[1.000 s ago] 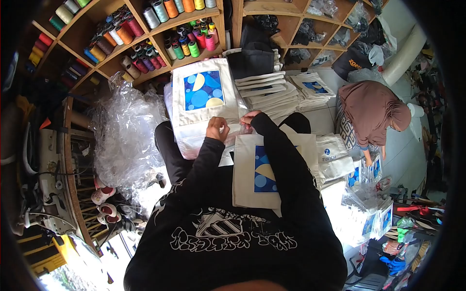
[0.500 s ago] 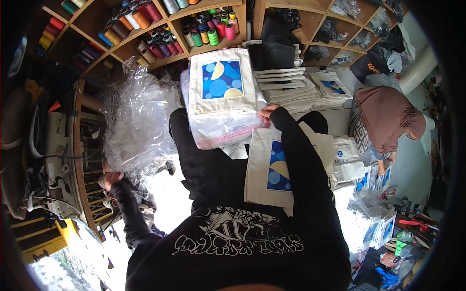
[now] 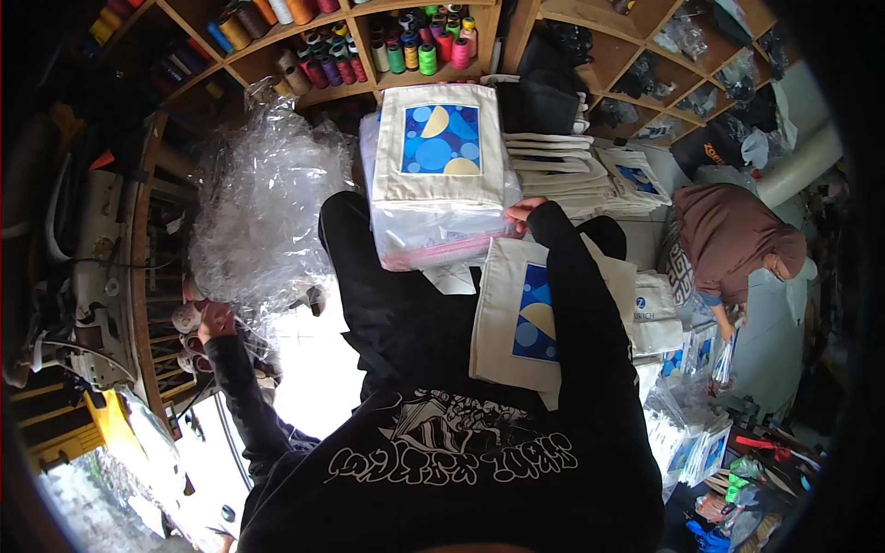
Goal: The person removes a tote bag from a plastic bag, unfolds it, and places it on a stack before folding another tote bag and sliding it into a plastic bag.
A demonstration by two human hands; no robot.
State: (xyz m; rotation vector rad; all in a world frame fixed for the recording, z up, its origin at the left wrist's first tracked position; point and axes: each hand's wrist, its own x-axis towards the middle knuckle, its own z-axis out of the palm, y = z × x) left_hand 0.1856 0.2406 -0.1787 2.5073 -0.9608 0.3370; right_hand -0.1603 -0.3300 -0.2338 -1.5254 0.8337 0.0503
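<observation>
A canvas tote bag (image 3: pixel 442 192) with a blue, circle-patterned panel lies on top of a stack of clear plastic bags (image 3: pixel 438 241) in front of me. My right hand (image 3: pixel 522 214) is at the right edge of that stack, its fingers pressed together on the plastic edge. Under my right forearm, a second canvas tote bag (image 3: pixel 498 318) with the same print rests on my lap. My left hand (image 3: pixel 217 320) is out to the left, beside the lower edge of a heap of loose clear plastic (image 3: pixel 267 221). Its fingers are too small and blurred to read.
Folded tote bags (image 3: pixel 553 175) are piled behind the stack. Thread spools (image 3: pixel 410 57) fill the wooden shelves. A rack with shoes (image 3: pixel 187 318) stands at left. At right, a co-worker (image 3: pixel 737 240) bends over more printed bags (image 3: pixel 687 442).
My view has shifted slightly. My left hand has risen a little beside the plastic heap. My right hand stays at the stack's edge. The co-worker's hand has moved among the bags.
</observation>
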